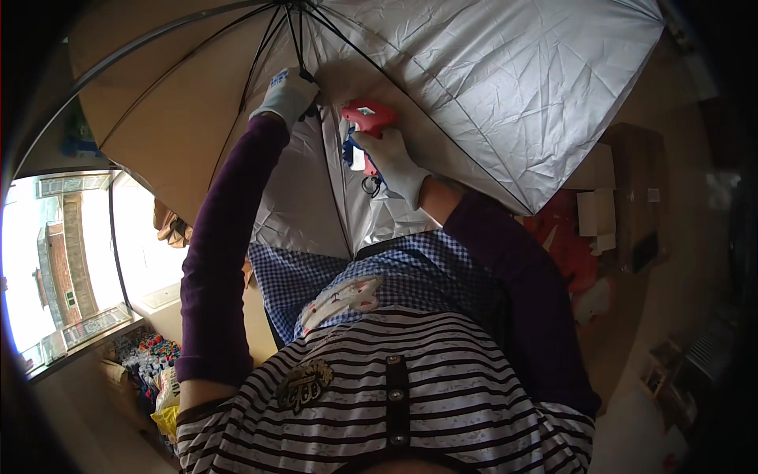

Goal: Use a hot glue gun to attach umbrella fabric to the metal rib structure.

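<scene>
An opened umbrella (505,71) with a silver lining and dark ribs spreads in front of me, its inner side toward me. My left hand (288,93), in a white and blue glove, is closed around a dark part of the umbrella frame (299,39) below where the ribs meet. To its right my right hand (395,164), also gloved, grips a red pistol-shaped hand tool (369,115) with a white and blue lower part. A small dark loop (371,186) hangs beneath the tool. The tool's tip and the exact part under my left fingers are hard to make out.
The umbrella's lower edge reaches a blue checked apron (284,276) on my lap. A bright window (71,261) is at the left, with a heap of small colourful items (146,363) below it. Cardboard boxes (636,189) and red material (564,237) lie at the right.
</scene>
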Action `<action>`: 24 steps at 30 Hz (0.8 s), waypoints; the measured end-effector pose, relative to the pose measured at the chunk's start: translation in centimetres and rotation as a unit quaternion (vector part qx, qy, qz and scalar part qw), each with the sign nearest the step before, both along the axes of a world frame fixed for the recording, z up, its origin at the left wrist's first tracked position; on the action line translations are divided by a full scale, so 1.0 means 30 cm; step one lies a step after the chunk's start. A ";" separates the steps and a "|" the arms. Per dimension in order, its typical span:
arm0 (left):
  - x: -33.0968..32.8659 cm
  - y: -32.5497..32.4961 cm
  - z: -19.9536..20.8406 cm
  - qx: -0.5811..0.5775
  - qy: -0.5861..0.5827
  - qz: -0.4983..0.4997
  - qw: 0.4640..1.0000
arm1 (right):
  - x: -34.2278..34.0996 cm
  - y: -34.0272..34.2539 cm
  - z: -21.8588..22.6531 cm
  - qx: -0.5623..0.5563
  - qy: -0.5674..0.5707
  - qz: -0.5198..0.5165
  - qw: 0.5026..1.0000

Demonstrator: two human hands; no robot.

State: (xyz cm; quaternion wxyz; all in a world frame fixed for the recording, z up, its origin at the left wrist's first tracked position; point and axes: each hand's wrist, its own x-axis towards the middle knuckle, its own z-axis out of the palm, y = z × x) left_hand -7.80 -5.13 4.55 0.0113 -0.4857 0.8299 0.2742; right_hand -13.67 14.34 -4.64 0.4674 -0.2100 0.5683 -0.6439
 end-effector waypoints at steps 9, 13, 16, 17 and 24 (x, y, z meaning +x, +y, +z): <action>-0.002 0.005 -0.016 0.088 0.047 -0.013 0.995 | 0.006 -0.004 -0.028 -0.020 -0.013 -0.006 1.000; -0.005 -0.009 -0.021 0.127 0.058 -0.026 0.990 | 0.032 -0.041 -0.037 -0.029 -0.010 -0.015 0.999; 0.014 -0.022 -0.044 0.133 0.080 -0.001 0.988 | 0.069 -0.043 -0.026 -0.040 -0.011 -0.033 0.999; 0.020 -0.033 -0.052 0.126 0.068 -0.017 0.990 | 0.073 -0.034 -0.002 -0.028 -0.021 -0.017 0.999; 0.006 -0.013 -0.039 0.150 0.101 -0.013 0.983 | 0.059 -0.013 0.028 0.009 -0.041 0.009 0.999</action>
